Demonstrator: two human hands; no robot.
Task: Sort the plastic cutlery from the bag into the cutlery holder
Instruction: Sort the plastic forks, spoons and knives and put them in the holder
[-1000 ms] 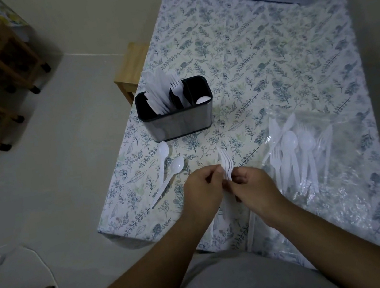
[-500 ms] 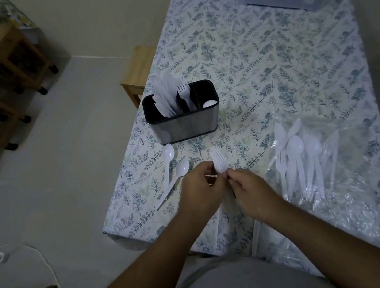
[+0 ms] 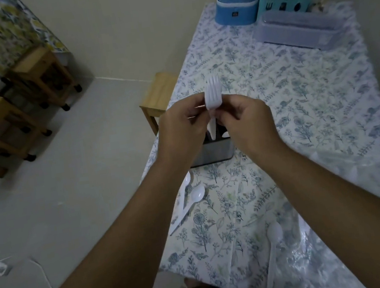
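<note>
Head view: no legible writing.

A small bunch of white plastic forks [image 3: 212, 96] stands upright, prongs up, right above the cutlery holder [image 3: 212, 151]. The holder is a dark box with grey sides, and some white cutlery sticks up inside it. Two white spoons [image 3: 193, 196] lie flat, just in front of the holder. The clear plastic bag [image 3: 324, 259] lies flat, further in front of the holder, with a white spoon [image 3: 273, 237] at its edge.
</note>
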